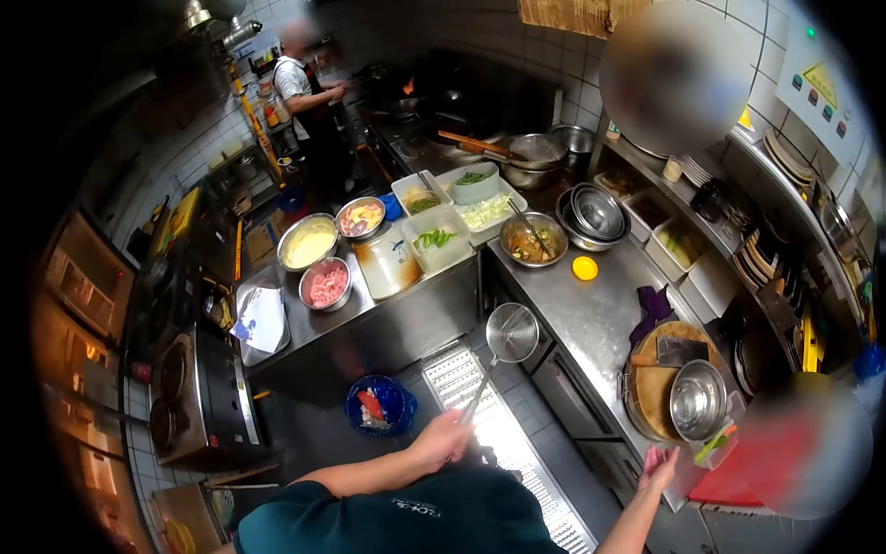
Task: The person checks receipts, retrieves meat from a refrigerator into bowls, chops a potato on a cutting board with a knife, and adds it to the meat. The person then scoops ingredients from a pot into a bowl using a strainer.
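Note:
My left hand (445, 439) is closed around the handle of a round mesh skimmer (512, 332), held up over the floor drain grate. The mesh hangs beside the counter's edge. Near the right counter's front edge is my right hand (657, 467), fingers apart with nothing seen in them. Just beyond it a steel bowl (699, 401) rests on a round wooden chopping block (644, 392), with a cleaver (681, 351) lying behind. A small clear container with green and orange pieces (715, 446) stands beside the bowl, close to my right hand.
Steel bowls of raw meat (326, 283) and yellow liquid (307, 243) stand on the left counter, near tubs of cut vegetables (434, 242). A blue basin (380, 406) sits low in front. A person (305, 102) stands by the stove. Shelves with plates (757, 254) line the right.

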A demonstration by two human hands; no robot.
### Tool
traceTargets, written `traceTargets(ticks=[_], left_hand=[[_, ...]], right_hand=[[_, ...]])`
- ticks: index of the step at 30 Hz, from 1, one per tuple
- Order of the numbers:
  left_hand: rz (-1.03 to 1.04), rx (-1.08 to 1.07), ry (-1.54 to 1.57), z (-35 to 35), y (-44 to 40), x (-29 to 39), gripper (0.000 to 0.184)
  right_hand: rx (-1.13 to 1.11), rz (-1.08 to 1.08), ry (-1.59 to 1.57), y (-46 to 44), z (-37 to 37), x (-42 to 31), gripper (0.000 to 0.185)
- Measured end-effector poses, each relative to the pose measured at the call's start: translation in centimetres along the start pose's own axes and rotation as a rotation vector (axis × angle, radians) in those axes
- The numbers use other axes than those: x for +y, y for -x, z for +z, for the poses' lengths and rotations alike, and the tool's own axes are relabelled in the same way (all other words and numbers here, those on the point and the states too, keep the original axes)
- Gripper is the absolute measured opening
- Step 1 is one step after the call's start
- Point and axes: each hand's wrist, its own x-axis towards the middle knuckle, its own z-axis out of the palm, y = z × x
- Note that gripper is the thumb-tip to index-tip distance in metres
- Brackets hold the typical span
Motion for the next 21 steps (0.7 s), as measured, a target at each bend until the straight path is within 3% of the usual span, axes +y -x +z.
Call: traceTargets(ticks=[4, 5, 10, 12, 15, 18, 21], left_hand=[[0.043, -0.013, -0.176, 5.3, -0.6, 0.4, 0.015], [0.053, -0.026, -0.233, 6.7, -0.8, 1.1, 0.016], [0.153, -0.194, -0.495, 11.2, -6.3, 2.1, 0.023], [0.174, -0.295, -0.583, 13.1, -9.1, 3.0, 0.024], [0.424, -0.464, -0.676, 15.1, -15.5, 2.9, 0.027], [0.189, -0.591, -0.728, 18.3, -18.4, 7.1, 0.028], [0.273, -0.722, -0.561, 20.3, -23.1, 5.9, 0.023]], right_hand=[[0.123, -0.017, -0.003, -6.5, 1.2, -3.2, 0.057], [0.088, -0.042, 0.034, -8.2, 0.8, -3.2, 0.041], [0.182, -0.097, 0.113, -11.6, 0.4, -2.9, 0.018], [0.184, -0.115, 0.147, -10.7, -0.2, -3.7, 0.015], [0.214, -0.144, 0.161, -9.1, -1.0, -3.7, 0.013], [0.289, -0.169, 0.117, -1.5, -1.4, -4.6, 0.018], [0.285, -0.168, 0.007, 4.4, -0.5, -4.8, 0.014]])
